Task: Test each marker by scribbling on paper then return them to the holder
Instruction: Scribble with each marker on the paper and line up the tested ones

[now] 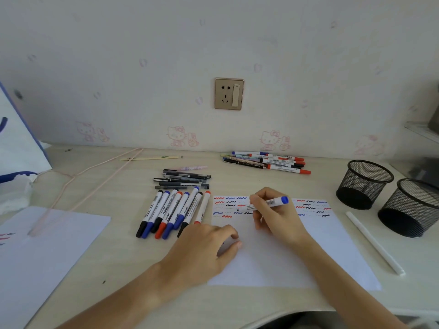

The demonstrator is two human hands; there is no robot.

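Note:
A white sheet of paper (285, 257) lies in front of me, its top strip covered with red, blue and black squiggles. My right hand (275, 217) grips a white marker with a blue end (270, 203), its tip down on the paper among the squiggles. My left hand (204, 248) rests on the sheet's left edge with curled fingers; a bit of blue, seemingly the cap, shows between thumb and fingers. Two black mesh holders (364, 184) (408, 207) stand at the right. A row of several capped markers (171, 212) lies left of the paper.
Several black pens (183, 180) lie behind the marker row, and another pile of markers and pens (268, 161) sits near the wall. A white stick (373, 241) lies right of the paper. At the left are a second sheet (47, 257), a pink hanger (95, 181) and a bag (16, 143).

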